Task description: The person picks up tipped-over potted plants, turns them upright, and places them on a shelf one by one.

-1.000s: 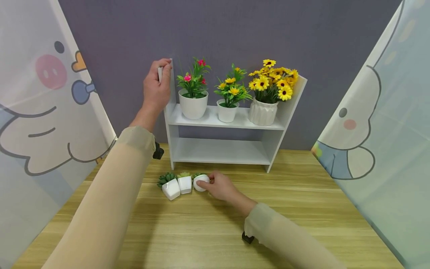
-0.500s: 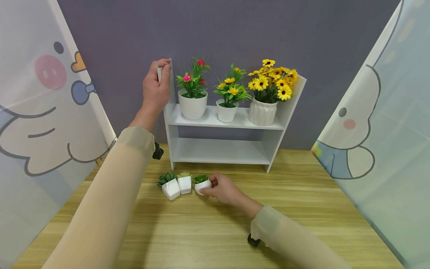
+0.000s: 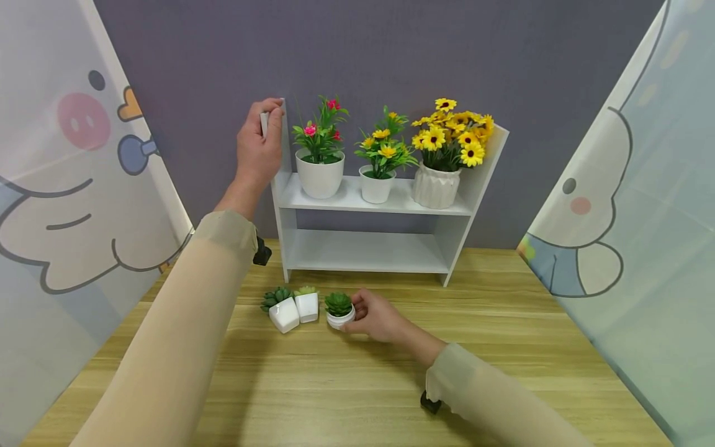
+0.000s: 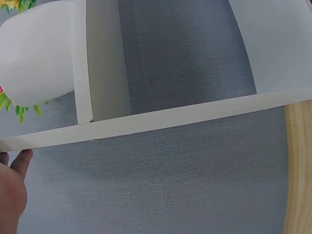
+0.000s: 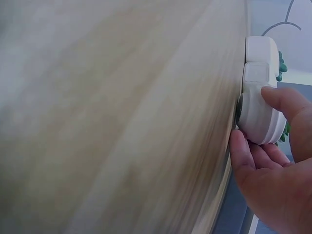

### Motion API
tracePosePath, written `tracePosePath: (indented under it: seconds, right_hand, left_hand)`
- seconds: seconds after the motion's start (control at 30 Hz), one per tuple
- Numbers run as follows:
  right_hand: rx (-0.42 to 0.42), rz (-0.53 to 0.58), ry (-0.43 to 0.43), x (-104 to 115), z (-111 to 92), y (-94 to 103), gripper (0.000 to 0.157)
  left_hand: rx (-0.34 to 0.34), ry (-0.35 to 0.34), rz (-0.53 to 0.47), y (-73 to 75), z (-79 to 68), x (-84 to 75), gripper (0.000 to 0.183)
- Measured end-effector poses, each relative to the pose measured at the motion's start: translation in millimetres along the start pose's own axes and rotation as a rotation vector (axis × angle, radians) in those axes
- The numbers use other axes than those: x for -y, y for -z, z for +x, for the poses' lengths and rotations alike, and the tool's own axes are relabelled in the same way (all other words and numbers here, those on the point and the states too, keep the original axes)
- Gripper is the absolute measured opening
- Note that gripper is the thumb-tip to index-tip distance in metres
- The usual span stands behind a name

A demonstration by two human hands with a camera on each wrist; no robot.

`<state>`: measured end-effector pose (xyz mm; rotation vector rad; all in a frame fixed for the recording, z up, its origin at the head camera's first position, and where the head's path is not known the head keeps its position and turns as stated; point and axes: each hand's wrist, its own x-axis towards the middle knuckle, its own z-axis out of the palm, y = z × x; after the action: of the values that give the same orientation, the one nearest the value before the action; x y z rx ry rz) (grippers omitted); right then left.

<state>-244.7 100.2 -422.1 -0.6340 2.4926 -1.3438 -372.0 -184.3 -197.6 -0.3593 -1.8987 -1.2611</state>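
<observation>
In the head view my right hand (image 3: 380,316) pinches a small round white pot with a green succulent (image 3: 339,313) between thumb and fingers. The pot stands nearly upright at table level. In the right wrist view the thumb lies on one side of the ridged pot (image 5: 263,117) and the fingers on the other. My left hand (image 3: 259,139) grips the upper part of the left side panel of a white shelf (image 3: 374,251). Only part of that left hand (image 4: 10,190) shows in the left wrist view, fingertips at the panel's edge.
Two square white succulent pots (image 3: 285,315) lie tipped over left of the round one. On the upper shelf stand a pink-flowered pot (image 3: 320,177), a small yellow-flowered pot (image 3: 377,186) and a ribbed sunflower pot (image 3: 437,186). A wooden table (image 3: 313,385) lies beneath.
The round succulent pot has turned from lying over to nearly upright and shifted slightly right, with my right hand moving along. My left hand has stayed on the shelf panel.
</observation>
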Motion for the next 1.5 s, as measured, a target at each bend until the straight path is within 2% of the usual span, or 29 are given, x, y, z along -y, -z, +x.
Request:
tracePosePath:
  seconds: [0.23,0.4,0.67,0.97,1.17,1.33,1.5]
  right_hand:
    - [0.027,0.075,-0.032,-3,0,-2.1,0.058]
    - [0.021,0.092,-0.085,-3,1,-6.0,0.064]
    - [0.034,0.128,-0.12,-2,-1,-4.1,0.072]
    - [0.007,0.155,-0.12,-8,-1,-1.0,0.06]
    - [-0.063,0.132,-0.115,-9,-2,3.8,0.061]
    - [-0.159,0.104,-0.065,-11,-3,13.2,0.057]
    - [-0.261,0.099,-0.05,-18,-4,24.0,0.055]
  left_hand:
    - [-0.002,-0.01,-0.007,0.4,-0.6,-1.0,0.039]
    - [-0.005,-0.027,-0.027,0.8,-2.0,-2.4,0.036]
    - [-0.002,-0.029,-0.019,-0.1,-1.7,-1.8,0.037]
    - [-0.009,-0.035,-0.023,0.4,-2.7,-2.6,0.036]
    - [-0.005,-0.028,-0.029,0.7,-2.9,-3.3,0.036]
    - [0.004,-0.021,-0.03,0.7,-2.5,-2.5,0.038]
    - [-0.002,-0.028,-0.034,0.1,-1.5,-0.6,0.037]
